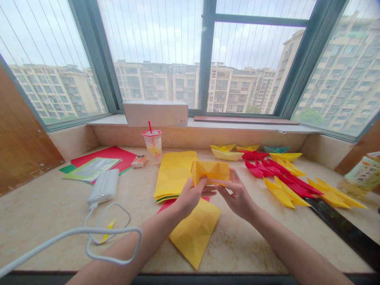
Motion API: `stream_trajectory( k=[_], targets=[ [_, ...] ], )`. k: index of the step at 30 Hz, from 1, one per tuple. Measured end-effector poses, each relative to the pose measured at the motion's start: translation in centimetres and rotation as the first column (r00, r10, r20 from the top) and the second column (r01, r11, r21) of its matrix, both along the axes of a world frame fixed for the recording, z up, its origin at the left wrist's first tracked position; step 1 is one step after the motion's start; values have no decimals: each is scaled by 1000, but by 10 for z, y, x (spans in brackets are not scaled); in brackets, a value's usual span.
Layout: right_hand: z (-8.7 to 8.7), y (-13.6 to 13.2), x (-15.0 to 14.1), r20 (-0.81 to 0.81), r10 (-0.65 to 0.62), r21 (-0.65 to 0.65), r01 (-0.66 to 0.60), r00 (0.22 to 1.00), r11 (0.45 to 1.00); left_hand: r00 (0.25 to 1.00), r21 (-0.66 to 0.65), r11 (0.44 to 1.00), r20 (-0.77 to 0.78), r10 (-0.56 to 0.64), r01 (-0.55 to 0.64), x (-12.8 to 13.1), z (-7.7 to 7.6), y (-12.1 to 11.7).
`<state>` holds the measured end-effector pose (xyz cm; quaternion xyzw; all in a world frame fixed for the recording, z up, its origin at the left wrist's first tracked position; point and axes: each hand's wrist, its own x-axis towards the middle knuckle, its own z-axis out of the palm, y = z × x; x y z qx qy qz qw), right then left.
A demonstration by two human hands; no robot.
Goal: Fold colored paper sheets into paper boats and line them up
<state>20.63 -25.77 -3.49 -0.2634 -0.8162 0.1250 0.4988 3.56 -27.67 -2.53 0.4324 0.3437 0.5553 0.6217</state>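
Observation:
Between both hands, above the counter, is a yellow folded paper [212,169] shaped like an open box. My left hand [192,194] grips its left and lower side, thumb pressed on the near edge. My right hand [237,194] pinches the right lower edge with thumb and forefinger. Below the hands lies a creased yellow sheet [196,233], with a bit of red paper showing under it. Just behind them is a stack of yellow paper [175,170] with darker sheets at the bottom.
Folded paper boats in yellow, red and green stand at the right, including a yellow boat [283,192] beside a long black object [341,225]. At left are a white power bank [103,186] with a cable, red paper [109,154], and a drink cup [152,144]. A white box [156,113] sits on the sill.

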Motion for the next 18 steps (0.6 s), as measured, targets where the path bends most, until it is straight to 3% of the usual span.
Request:
stream_trajectory(
  k=[12,18],
  targets=[
    [1,-2,5,209,-8,-65,22,978,998,999,-26,1000,33,-6,7,0,-1,1],
    [3,-2,5,122,-24,9,23,992,1000,999,-37,998,29,42,-41,0,2,0]
  ],
)
